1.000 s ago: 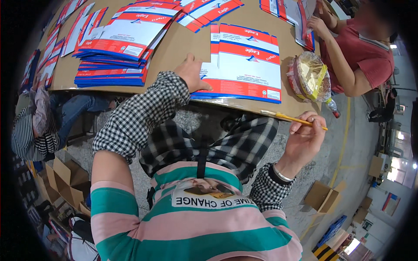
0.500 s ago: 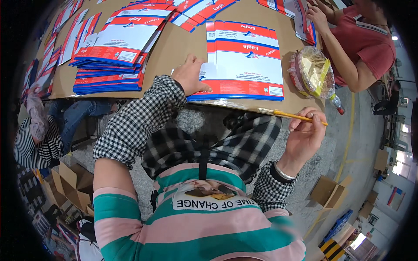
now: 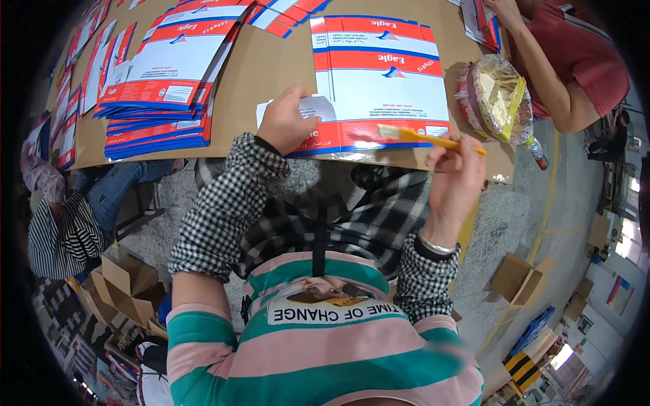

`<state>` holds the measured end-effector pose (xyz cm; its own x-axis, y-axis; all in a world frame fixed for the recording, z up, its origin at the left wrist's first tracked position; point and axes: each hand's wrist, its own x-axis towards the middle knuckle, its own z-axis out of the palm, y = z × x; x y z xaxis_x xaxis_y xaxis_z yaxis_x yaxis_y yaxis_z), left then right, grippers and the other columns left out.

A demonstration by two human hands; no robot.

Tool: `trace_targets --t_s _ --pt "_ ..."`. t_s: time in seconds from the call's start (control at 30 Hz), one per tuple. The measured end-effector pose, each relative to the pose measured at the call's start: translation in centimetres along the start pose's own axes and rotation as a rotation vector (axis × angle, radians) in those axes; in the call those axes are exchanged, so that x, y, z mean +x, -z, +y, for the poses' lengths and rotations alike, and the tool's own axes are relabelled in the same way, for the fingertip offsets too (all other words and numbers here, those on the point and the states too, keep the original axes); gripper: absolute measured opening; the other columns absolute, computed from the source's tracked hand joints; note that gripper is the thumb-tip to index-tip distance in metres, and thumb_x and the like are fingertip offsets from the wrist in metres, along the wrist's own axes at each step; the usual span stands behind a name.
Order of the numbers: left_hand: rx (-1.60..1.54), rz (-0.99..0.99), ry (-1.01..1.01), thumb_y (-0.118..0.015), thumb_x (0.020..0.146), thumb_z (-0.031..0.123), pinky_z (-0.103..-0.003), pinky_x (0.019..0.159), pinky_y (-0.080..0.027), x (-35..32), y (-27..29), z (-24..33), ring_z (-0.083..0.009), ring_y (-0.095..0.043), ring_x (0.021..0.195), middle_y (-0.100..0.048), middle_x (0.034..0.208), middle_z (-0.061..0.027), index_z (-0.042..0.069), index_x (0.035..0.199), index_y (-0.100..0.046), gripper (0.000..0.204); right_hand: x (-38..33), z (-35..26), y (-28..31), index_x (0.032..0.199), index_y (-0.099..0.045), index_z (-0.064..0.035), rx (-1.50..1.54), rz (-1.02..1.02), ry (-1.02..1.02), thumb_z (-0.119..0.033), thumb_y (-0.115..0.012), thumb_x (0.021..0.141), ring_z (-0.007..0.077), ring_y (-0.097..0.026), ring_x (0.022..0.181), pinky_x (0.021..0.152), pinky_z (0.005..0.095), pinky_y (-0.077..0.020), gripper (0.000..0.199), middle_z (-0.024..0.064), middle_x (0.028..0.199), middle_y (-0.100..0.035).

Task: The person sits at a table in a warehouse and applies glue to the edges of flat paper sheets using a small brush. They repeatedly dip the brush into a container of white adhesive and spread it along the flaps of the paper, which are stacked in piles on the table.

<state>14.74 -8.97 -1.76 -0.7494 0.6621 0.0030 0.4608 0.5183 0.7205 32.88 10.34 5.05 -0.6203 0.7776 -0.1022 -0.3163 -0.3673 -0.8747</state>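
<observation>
A stack of flat red, white and blue cartons [image 3: 386,91] lies at the table's front edge. At its left side, my left hand [image 3: 288,122] is closed, with curled fingers and the thumb pressed on the end of a flat carton [image 3: 349,139]. That carton's white end sticks out to the left beneath the hand. In my right hand [image 3: 457,172] is a paintbrush [image 3: 409,133] with a yellow handle, pinched between thumb and fingers. Its pale bristles point left, over the carton's lower red band; whether they touch it I cannot tell.
A plastic-lined bowl [image 3: 494,98] of cream-coloured paste stands right of the cartons, beside a small bottle [image 3: 537,152]. A tall pile of flat cartons [image 3: 159,88] is at the left. Across the table's right side, a co-worker's arm [image 3: 542,68] reaches in. Open cardboard boxes [image 3: 128,287] stand below left.
My right hand has brought the brush up and left, from beyond the table edge to over the carton. My left hand has shifted slightly, and the carton's white end now shows out to the left.
</observation>
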Motion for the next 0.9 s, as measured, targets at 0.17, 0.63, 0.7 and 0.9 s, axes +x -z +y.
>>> trace_targets --t_s 0.17,0.63,0.7,0.9 --pt "-0.367 0.093 0.216 -0.074 0.073 0.02 -0.026 0.053 -0.046 -0.6 -1.0 1.1 -0.015 -0.057 0.057 -0.058 0.073 -0.0093 -0.001 0.082 -0.055 0.029 2.0 4.6 -1.7 0.096 -0.051 -0.0004 0.017 0.039 -0.141 -0.012 -0.047 0.093 0.0212 -0.06 0.065 0.058 0.0302 -0.0497 0.012 0.0154 0.085 -0.059" --pt "-0.656 0.233 0.214 -0.053 0.073 -0.005 -0.022 0.068 -0.041 -1.9 -2.3 0.3 -0.0107 -0.052 0.077 -0.055 0.094 -0.0091 -0.004 0.09 -0.053 0.017 4.4 8.5 -2.6 0.091 -0.052 0.0026 -0.054 -0.04 -0.343 -0.01 -0.047 0.092 0.0178 -0.059 0.06 0.055 0.0274 -0.0485 0.014 0.0142 0.081 -0.059" --pt "-0.654 0.22 0.217 -0.052 0.073 -0.005 -0.023 0.073 -0.04 -2.0 -2.1 0.2 -0.0122 -0.05 0.083 -0.055 0.096 -0.01 -0.005 0.091 -0.053 0.018 4.4 8.5 -3.0 0.09 -0.052 0.0029 -0.081 -0.057 -0.346 -0.01 -0.047 0.091 0.0175 -0.059 0.06 0.054 0.027 -0.0482 0.014 0.014 0.08 -0.059" --pt "-0.611 0.233 0.197 -0.052 0.07 -0.006 -0.023 0.072 -0.04 -2.0 -1.9 0.1 -0.0127 -0.051 0.08 -0.056 0.095 -0.011 -0.005 0.089 -0.054 0.019 4.6 8.6 -3.3 0.089 -0.052 0.0031 -0.119 -0.067 -0.357 -0.01 -0.047 0.091 0.0162 -0.058 0.058 0.053 0.0262 -0.047 0.014 0.0139 0.078 -0.059"
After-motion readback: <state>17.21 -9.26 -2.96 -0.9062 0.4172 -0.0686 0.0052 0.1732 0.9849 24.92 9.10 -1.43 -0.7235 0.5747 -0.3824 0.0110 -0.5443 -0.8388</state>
